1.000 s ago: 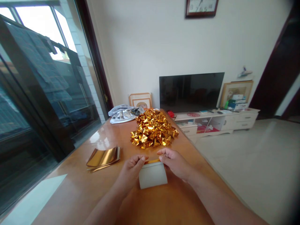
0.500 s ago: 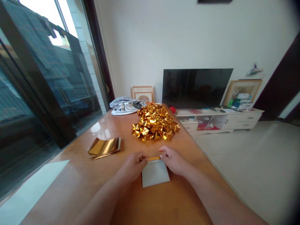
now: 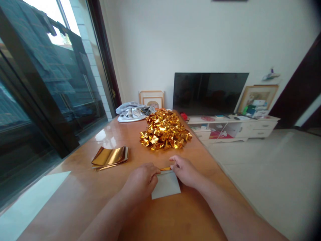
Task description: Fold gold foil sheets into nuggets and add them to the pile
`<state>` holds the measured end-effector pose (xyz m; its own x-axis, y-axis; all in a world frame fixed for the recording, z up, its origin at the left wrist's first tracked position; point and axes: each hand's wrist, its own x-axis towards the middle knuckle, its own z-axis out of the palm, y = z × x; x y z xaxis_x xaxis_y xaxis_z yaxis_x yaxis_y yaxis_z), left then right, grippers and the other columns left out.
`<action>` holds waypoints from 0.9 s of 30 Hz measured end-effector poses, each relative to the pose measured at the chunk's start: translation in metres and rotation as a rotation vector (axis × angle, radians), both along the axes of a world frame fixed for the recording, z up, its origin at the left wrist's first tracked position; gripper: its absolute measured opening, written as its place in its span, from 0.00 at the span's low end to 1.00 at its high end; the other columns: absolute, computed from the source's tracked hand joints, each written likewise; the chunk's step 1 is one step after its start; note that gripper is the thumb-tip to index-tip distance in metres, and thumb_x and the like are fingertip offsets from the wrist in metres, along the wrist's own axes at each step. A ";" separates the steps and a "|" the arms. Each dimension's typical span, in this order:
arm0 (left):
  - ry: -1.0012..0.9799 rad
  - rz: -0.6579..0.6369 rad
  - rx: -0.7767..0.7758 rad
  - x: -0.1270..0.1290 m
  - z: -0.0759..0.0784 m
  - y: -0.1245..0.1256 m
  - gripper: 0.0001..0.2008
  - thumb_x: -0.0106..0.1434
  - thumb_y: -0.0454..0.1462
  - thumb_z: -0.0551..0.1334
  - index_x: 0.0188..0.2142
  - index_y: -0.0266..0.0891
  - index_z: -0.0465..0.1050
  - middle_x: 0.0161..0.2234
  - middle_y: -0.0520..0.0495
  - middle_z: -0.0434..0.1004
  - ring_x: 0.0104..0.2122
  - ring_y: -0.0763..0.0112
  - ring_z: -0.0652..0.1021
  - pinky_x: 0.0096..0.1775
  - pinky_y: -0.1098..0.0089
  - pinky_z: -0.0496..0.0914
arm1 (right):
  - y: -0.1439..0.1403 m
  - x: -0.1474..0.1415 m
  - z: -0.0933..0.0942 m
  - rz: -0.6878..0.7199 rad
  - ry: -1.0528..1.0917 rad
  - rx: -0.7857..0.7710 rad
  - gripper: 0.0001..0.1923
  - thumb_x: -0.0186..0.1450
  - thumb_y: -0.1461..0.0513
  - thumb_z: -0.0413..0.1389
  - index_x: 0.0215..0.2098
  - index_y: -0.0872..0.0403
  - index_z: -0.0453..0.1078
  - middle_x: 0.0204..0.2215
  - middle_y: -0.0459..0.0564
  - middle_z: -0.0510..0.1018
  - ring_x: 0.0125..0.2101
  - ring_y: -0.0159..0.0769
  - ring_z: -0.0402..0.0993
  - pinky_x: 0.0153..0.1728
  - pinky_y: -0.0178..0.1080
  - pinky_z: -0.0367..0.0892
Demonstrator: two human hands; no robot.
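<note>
A sheet of foil paper lies pale side up on the wooden table, its far edge folded over into a narrow gold strip. At the left end of that strip, my left hand presses with fingers bent and closed on the fold. Thumb and fingertips of my right hand pinch the strip's right end. Beyond both hands rises a heap of folded gold foil pieces. A stack of flat gold foil sheets, slightly curled, rests to the left of my left hand.
A pale sheet covers part of the table at the left edge. Crumpled grey cloth lies at the far end. A television stands on a white cabinet beyond; glass doors run along the left.
My left hand has shifted slightly, its fingers now lying further over the folded strip. The right hand keeps its pinch. The whole view has moved a little.
</note>
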<state>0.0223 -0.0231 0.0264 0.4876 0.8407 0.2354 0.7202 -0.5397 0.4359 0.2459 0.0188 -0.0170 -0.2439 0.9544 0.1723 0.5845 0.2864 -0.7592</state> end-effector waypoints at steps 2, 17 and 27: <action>0.060 -0.026 -0.017 0.001 0.004 -0.003 0.13 0.63 0.31 0.54 0.37 0.43 0.77 0.35 0.46 0.75 0.38 0.63 0.76 0.39 0.68 0.67 | 0.001 0.000 0.000 -0.003 0.001 0.001 0.14 0.66 0.63 0.53 0.50 0.55 0.69 0.26 0.44 0.74 0.27 0.33 0.70 0.28 0.34 0.58; 0.272 -0.033 -0.049 0.007 0.012 -0.008 0.12 0.66 0.33 0.52 0.33 0.40 0.74 0.37 0.43 0.71 0.40 0.61 0.73 0.40 0.66 0.66 | 0.004 0.013 0.009 0.002 -0.033 0.056 0.07 0.64 0.63 0.53 0.38 0.55 0.72 0.31 0.47 0.78 0.31 0.34 0.73 0.30 0.34 0.61; 0.259 -0.062 -0.044 0.003 0.009 -0.006 0.11 0.65 0.33 0.53 0.35 0.41 0.75 0.37 0.43 0.72 0.39 0.62 0.73 0.42 0.65 0.66 | -0.010 0.027 0.026 0.250 -0.139 -0.118 0.07 0.61 0.66 0.54 0.36 0.54 0.73 0.26 0.42 0.74 0.26 0.29 0.67 0.24 0.30 0.57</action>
